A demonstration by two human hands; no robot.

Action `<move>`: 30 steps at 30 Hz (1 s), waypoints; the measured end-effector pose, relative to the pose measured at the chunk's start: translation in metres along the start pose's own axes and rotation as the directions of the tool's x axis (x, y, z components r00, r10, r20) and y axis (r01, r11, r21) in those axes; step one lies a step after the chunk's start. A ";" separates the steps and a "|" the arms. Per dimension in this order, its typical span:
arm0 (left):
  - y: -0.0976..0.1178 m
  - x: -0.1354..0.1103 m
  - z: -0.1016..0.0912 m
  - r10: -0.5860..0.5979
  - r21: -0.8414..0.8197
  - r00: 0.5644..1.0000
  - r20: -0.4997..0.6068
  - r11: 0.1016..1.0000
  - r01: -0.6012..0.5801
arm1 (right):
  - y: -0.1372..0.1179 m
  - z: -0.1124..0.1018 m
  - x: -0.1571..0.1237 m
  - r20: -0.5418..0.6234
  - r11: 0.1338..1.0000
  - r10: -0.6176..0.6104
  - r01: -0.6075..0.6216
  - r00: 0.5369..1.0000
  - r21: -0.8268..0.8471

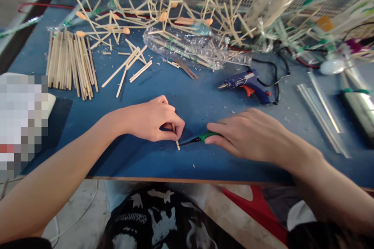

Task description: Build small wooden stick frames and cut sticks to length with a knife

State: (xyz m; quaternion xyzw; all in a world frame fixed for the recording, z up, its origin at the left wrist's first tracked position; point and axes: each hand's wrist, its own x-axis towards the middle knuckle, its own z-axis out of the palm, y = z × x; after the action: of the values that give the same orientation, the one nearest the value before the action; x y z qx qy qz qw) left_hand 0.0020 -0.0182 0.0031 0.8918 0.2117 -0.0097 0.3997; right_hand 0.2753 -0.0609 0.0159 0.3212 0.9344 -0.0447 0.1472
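My left hand (163, 122) pinches a short thin wooden stick (177, 144) between thumb and forefinger, its lower end poking out just above the blue table. In my right hand (248, 134) is a green-handled tool (206, 137) with a thin dark tip; its exact kind is hidden by the fingers. The tip touches or nearly touches the stick beside my left fingertips. A blue glue gun (248, 85) with an orange trigger lies beyond my right hand. Cut stick pieces (128, 64) are scattered beyond my left hand.
A bundle of wooden sticks (71, 62) lies at the left. Stick frames with orange tips (163, 17), clear plastic wrap (187, 44) and a flat metal blade (187, 69) lie toward the back. Clear glue sticks (321, 116) are at the right. The blue table (140, 165) ends close to my body.
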 end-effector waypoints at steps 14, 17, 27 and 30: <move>0.004 -0.001 0.000 0.008 0.045 1.000 -0.020 0.999 -0.007 | -0.003 0.000 0.000 0.055 1.000 0.007 -0.007 0.998 -0.012; 0.004 -0.002 0.002 -0.004 0.039 1.000 -0.020 0.999 0.005 | -0.002 -0.001 0.000 0.056 1.000 -0.004 0.003 0.998 0.010; 0.004 -0.002 0.002 -0.004 0.045 1.000 -0.021 0.999 0.005 | 0.000 -0.003 0.000 0.084 1.000 0.003 -0.004 0.996 0.011; 0.003 -0.002 0.003 -0.003 0.048 1.000 -0.025 0.999 0.005 | 0.000 -0.003 0.001 0.080 1.000 0.016 -0.015 0.997 -0.013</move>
State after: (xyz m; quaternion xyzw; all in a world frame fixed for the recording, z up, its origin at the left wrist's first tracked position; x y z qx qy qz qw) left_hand 0.0023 -0.0227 0.0039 0.9008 0.2181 -0.0047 0.3755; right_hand 0.2736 -0.0599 0.0184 0.3253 0.9256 -0.0505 0.1869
